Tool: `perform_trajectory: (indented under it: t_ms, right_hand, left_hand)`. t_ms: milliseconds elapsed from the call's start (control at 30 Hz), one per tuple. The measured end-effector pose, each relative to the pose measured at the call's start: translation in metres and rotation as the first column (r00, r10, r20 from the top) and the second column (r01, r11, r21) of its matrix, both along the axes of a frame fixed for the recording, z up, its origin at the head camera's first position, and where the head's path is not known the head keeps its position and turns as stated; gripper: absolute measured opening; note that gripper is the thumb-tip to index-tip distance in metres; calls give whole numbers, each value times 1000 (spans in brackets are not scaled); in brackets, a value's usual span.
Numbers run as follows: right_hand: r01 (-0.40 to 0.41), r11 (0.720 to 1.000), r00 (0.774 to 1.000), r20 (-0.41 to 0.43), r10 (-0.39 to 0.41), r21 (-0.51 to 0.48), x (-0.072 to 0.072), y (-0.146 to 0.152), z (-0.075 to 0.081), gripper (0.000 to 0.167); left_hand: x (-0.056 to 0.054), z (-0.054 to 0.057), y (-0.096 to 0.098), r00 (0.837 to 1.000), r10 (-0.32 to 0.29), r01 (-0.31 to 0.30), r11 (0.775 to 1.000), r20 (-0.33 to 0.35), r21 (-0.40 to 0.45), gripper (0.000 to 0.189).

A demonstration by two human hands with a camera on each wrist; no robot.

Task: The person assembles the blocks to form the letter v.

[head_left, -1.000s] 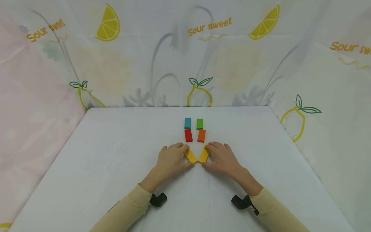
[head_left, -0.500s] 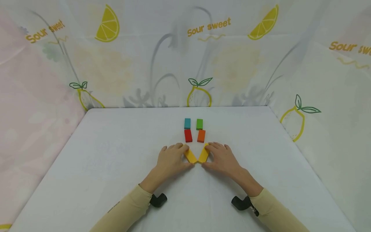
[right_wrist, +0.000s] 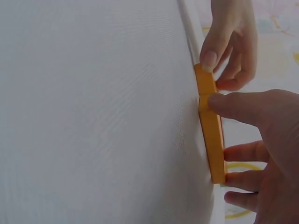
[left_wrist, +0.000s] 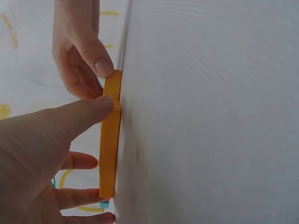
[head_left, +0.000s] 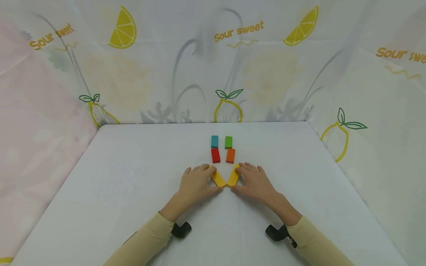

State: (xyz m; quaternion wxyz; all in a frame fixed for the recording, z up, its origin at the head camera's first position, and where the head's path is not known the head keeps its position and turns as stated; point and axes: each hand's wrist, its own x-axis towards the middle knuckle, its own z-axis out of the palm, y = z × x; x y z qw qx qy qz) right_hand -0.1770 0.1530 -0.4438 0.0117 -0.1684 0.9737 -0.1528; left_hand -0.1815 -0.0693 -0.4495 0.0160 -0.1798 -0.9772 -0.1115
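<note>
Your left hand (head_left: pixel 196 181) pinched the left yellow block (head_left: pixel 218 180), your right hand (head_left: pixel 257 181) the right yellow block (head_left: pixel 233 178), near ends met in a V on the bench (head_left: pixel 133 184), red block (head_left: pixel 215 155) and orange block (head_left: pixel 230 156) lay beyond, blue block (head_left: pixel 214 141) and green block (head_left: pixel 228 142) behind those

Left block, lower row (head_left: pixel 217 178): plain yellow
Right block, lower row (head_left: pixel 233 177): same yellow
Left block, middle row (head_left: pixel 215 155): red
Right block, middle row (head_left: pixel 230 156): orange
Left block, upper row (head_left: pixel 214 142): blue
Right block, upper row (head_left: pixel 228 142): green
Counter (head_left: pixel 100 214): white
Backdrop, upper frame (head_left: pixel 146 79): off-white, pinkish far left; yellow lemon slices, green-leaved lemon outlines, orange "Sour sweet" lettering, grey plant shapes
Sleeves, lower frame (head_left: pixel 146 236): beige
</note>
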Motion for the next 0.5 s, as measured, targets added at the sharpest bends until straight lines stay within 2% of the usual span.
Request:
perform_trajectory:
  t_ms: [500]
  right_hand:
    - [6, 999, 1000, 3, -5, -49, 0, 2, -2, 49]
  left_hand:
    - [2, 2, 0, 1000, 4, -4, 1000, 3, -18, 61]
